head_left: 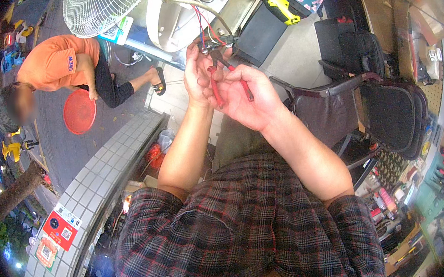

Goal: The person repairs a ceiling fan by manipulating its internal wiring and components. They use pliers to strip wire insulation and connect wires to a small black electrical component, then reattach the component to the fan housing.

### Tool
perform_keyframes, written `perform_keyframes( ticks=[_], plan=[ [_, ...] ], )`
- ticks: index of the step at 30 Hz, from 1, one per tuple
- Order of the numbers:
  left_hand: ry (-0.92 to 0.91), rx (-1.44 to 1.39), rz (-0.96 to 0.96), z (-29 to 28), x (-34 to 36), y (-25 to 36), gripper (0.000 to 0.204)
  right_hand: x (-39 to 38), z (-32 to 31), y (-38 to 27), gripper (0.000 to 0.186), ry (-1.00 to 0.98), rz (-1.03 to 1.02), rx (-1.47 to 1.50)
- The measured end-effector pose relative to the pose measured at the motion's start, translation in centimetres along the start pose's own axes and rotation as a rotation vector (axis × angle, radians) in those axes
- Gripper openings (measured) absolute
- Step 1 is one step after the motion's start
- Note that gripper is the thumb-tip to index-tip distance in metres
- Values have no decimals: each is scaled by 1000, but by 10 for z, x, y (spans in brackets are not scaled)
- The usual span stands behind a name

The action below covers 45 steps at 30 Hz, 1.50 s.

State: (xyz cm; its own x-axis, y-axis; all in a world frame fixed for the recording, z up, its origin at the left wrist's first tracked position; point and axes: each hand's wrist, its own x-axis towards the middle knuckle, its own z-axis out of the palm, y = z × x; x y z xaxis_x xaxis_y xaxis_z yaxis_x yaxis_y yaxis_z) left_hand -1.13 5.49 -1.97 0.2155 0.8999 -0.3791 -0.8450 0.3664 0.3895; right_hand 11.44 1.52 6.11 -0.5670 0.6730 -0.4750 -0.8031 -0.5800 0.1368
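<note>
My right hand (250, 93) is closed around red-handled pliers (216, 88), their dark jaws pointing up and away from me. Next to it, my left hand (196, 75) has its fingers curled around a small dark and metallic part (216, 43), right by the plier jaws. Red and blue wires (199, 19) run from this part up to an opened white housing (164, 26). Whether the jaws grip a wire or only touch the part, I cannot tell.
A white fan grille (105, 9) lies at the far left of the table. Beyond my right hand are a black flat case (262, 34) and a yellow-green tool (275, 2). Dark chairs (324, 109) stand at right. Past a tiled ledge (104, 172), a person in orange (60, 61) holds a red basin (79, 111).
</note>
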Motion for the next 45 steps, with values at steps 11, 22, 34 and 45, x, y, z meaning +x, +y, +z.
perform_keyframes(
  ticks=[11,22,34,45],
  plan=[
    [105,449,76,20,-6,-1,37,1,-4,-3,24,47,-20,95],
    [157,464,113,19,2,-3,41,-3,-13,-1,6,93,-29,-104],
    [125,469,84,17,-2,-2,34,4,2,-6,16,101,-39,78],
    [-26,588,169,22,4,5,30,-8,19,-8,21,149,-2,31]
  ],
)
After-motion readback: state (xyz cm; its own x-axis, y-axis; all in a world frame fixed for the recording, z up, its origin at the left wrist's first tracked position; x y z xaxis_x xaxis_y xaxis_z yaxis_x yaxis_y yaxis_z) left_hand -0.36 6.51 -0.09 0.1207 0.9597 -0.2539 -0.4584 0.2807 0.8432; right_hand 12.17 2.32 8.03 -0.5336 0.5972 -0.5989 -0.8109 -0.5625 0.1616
